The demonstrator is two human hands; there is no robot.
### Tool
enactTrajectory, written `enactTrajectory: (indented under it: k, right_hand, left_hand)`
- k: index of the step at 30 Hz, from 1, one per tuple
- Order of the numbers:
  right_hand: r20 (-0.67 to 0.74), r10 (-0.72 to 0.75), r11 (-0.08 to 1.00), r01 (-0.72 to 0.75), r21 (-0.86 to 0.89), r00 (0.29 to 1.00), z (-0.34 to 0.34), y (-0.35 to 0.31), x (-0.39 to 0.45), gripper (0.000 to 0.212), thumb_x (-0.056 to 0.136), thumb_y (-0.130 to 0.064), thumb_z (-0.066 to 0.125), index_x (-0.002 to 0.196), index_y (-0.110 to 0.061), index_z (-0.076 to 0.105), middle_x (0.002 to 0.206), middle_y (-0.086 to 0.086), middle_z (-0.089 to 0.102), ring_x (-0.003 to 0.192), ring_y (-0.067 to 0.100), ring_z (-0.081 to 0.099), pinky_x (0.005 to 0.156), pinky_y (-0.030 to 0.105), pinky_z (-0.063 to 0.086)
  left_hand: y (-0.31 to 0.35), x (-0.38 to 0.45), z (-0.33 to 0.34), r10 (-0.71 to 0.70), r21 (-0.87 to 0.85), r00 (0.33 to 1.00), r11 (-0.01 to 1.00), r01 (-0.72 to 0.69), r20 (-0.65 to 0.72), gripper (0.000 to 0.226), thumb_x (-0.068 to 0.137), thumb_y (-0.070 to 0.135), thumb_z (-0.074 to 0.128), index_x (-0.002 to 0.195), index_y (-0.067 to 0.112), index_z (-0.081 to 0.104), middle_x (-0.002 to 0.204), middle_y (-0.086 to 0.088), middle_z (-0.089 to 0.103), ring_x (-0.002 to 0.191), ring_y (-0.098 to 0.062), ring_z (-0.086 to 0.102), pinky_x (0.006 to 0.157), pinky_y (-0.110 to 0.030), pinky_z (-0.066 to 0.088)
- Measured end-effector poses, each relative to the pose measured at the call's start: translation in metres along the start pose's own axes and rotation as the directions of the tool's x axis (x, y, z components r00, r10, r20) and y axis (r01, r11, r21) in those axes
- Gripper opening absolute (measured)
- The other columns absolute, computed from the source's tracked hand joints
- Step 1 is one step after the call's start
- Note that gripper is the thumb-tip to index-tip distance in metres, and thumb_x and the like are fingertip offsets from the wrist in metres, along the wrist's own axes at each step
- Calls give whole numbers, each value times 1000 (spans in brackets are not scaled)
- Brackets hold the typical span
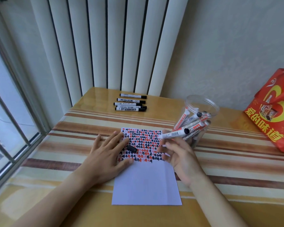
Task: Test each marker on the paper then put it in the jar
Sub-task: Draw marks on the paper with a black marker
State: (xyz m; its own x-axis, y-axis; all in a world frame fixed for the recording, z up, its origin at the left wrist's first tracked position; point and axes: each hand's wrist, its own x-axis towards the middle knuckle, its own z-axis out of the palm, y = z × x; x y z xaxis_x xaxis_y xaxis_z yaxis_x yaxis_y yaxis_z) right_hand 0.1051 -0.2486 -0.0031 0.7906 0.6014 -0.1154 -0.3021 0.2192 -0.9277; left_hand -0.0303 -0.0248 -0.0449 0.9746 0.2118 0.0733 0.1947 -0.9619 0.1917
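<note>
While left hand (107, 154) lay flat on paper (146, 181), right hand (179, 154) pinched marker (174, 134) mid-barrel — light, stiff, prob slick plastic.

the counter (236, 202) wears a glossy, smooth striped cover that catches the window light. the paper (146, 185) lies matt and white. the jar (202, 102) is clear, shiny plastic; the bag (272, 115) is glossy red.

A left hand (108, 154) lies flat on paper (146, 182) covered in red and black marks, a black cap (131, 148) beside it. The right hand (179, 154) holds a marker (174, 134) near a clear jar (197, 118) of markers. Five more markers (131, 103) lie farther back on the striped surface (236, 169).
</note>
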Motion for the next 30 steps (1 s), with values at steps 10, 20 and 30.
enactTrajectory:
  k: [10,20,30]
  right_hand:
    - [38,-143,912,147,-384,989,-1,19,-14,13,89,-28,66,98,-18,63,73,8,62,48,23,54,39,23,30]
    - [-64,-131,802,68,-593,989,-9,24,-12,16,97,-6,63,84,-7,54,56,11,51,35,21,49,36,22,33]
    - [-54,-121,779,61,-623,991,-6,24,-11,18,97,-10,66,81,-9,57,57,11,53,37,20,49,36,21,32]
  left_hand:
    - [-10,2,1,-1,-21,1000,1000,1,5,76,87,88,6,155,56,-3,167,16,-12,150,-1,-25,124,-52,-13]
    - [-11,4,3,-15,-19,1000,1000,16,17,69,90,75,-5,156,54,-3,168,15,-11,150,-2,-25,123,-52,-11]
    - [-13,5,5,-6,-30,1000,1000,6,-12,73,91,75,-2,158,49,6,170,12,0,154,-5,-15,124,-53,-6]
